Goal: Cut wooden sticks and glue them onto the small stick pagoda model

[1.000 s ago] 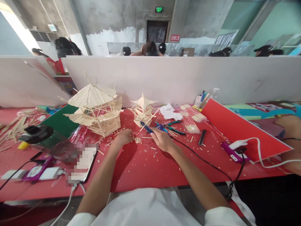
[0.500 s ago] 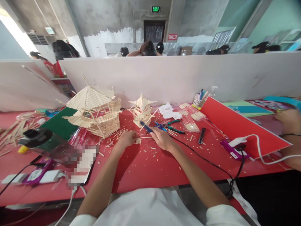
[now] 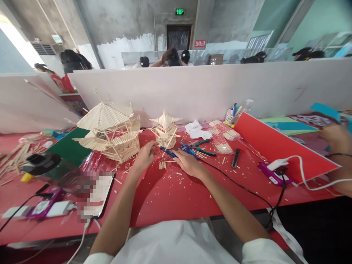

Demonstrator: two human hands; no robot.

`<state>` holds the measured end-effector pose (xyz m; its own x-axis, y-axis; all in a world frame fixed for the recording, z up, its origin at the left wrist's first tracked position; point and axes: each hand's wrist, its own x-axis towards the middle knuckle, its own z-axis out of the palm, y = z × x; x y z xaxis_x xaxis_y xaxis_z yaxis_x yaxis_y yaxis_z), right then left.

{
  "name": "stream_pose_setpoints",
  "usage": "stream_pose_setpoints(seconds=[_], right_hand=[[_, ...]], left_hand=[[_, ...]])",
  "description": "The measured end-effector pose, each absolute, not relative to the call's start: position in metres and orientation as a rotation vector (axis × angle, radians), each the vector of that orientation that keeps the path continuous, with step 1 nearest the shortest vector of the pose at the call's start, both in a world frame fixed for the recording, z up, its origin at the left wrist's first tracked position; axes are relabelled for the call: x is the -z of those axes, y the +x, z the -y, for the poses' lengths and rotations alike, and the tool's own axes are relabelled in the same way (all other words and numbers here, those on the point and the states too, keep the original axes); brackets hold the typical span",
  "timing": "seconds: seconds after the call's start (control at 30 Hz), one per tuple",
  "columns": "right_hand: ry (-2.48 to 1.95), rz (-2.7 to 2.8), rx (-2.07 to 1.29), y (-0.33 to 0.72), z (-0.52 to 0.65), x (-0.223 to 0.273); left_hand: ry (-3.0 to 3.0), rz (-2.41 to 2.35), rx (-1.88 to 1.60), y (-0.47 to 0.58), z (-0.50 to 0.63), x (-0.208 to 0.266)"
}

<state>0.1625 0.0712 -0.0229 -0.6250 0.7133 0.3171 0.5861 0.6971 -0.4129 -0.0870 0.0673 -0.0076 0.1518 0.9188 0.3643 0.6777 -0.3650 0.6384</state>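
The row of short sticks (image 3: 162, 165) lies on the surface (image 3: 154, 201) directly in front of the small stick model (image 3: 165, 128), on the wearer's side. Its pieces now sit closer together than one second ago.

The left hand (image 3: 145, 156) has lifted off this row and moved forward; its fingers are near the tip of the blue tool (image 3: 168, 151), front-left of the small stick model. Whether they pinch anything cannot be determined. The right hand (image 3: 188, 161), front-right of the model, has its fingers clamped on the blue tool, which lies at a flatter angle than before. Judgement: attention has passed from aligning the row to the tool tip, leaving the row unsupported by either hand.

The large stick model (image 3: 106, 121) stands left of the small one; pliers (image 3: 207, 152) and stick packs (image 3: 224, 146) lie to its right.

Markings: beyond the small model, a green wall sign (image 3: 179, 11) reads "EXIT" beneath Chinese characters. A red sign (image 3: 200, 43) bears white Chinese characters. The phone (image 3: 96, 194), front-left of the model, is pixelated and unreadable. No brand is legible.
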Motion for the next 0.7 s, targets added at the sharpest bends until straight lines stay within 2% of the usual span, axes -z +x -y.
stream_pose_setpoints(seconds=[0.1, 0.23, 0.37, 0.7], right_hand=[[-1.015, 2.469, -0.388, 0.163, -0.071, 0.022], [-1.004, 2.493, -0.43, 0.163, -0.069, 0.02], [-0.975, 2.534, -0.445, 0.163, -0.067, 0.016], [-1.085, 2.554, -0.329, 0.159, -0.058, 0.011]], left_hand=[[2.189, -1.282, -1.113, -0.087, -0.062, -0.002], [2.288, -1.087, -0.934, -0.081, -0.055, -0.008], [2.165, -1.089, -0.799, -0.075, -0.053, -0.008], [2.102, -1.021, -0.759, -0.08, -0.055, -0.004]])
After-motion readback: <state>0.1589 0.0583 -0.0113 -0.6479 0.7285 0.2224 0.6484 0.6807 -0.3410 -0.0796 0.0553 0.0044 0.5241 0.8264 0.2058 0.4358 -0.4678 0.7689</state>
